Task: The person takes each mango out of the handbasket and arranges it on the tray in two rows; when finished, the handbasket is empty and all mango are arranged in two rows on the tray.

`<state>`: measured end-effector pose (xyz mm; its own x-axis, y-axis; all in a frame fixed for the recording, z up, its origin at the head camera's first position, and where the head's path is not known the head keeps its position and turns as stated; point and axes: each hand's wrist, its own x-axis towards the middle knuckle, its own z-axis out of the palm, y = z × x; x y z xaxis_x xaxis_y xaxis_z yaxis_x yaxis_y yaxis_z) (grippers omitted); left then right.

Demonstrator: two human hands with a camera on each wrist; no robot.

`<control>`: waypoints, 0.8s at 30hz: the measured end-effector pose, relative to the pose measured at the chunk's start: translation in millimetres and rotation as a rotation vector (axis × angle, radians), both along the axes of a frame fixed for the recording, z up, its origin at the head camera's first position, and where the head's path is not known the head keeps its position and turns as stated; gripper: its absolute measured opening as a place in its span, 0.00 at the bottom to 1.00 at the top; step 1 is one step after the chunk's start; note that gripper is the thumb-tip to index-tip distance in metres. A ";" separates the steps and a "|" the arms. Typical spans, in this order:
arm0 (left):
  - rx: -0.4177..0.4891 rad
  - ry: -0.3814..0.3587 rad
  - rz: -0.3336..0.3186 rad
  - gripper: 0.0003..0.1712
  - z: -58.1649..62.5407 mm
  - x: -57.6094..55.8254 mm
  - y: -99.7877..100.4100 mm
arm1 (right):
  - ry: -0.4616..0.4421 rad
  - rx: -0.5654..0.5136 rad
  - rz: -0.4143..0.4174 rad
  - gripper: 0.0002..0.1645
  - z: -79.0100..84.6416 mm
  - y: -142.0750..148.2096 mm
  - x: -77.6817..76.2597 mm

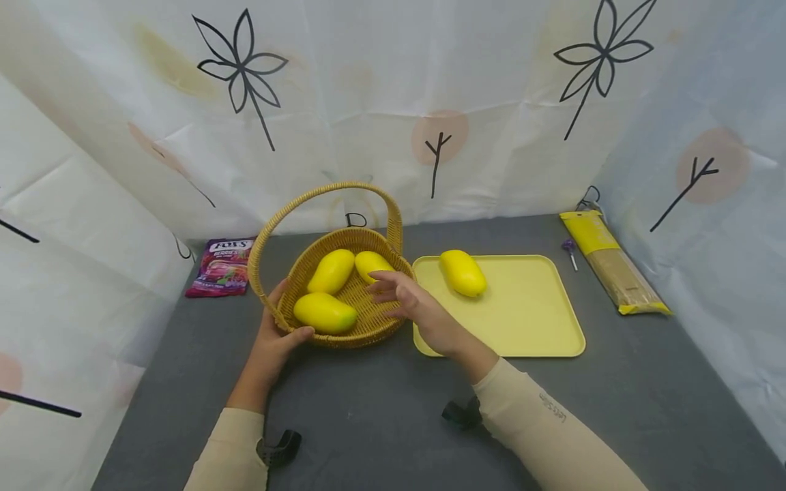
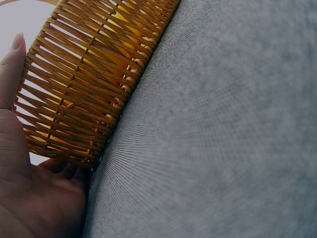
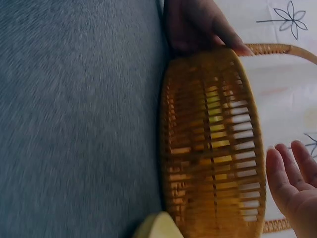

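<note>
Wicker basket (image 1: pixel 351 339) with three yellow mangoes (image 1: pixel 324 313) rests on the bench (image 1: pixel 356 409); left grip (image 1: pixel 276 341) is holding its side, and right grip (image 1: pixel 420 314), loosely extended, is empty over its rim

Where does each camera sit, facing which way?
Head: on the head, facing forward and down at the basket and tray; left hand and right hand show.
Left wrist: on that wrist, facing the basket's side and table; left hand shows.
Right wrist: on that wrist, facing the basket's side; both hands show.
Shared: both wrist views show the left hand at the basket.
</note>
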<state>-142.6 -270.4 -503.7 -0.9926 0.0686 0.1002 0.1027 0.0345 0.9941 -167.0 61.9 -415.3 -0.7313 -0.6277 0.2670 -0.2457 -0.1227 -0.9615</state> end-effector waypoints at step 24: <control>0.033 0.060 -0.040 0.54 -4.0 -1.8 -0.7 | 0.232 0.511 -0.005 0.39 -6.0 -69.2 -23.8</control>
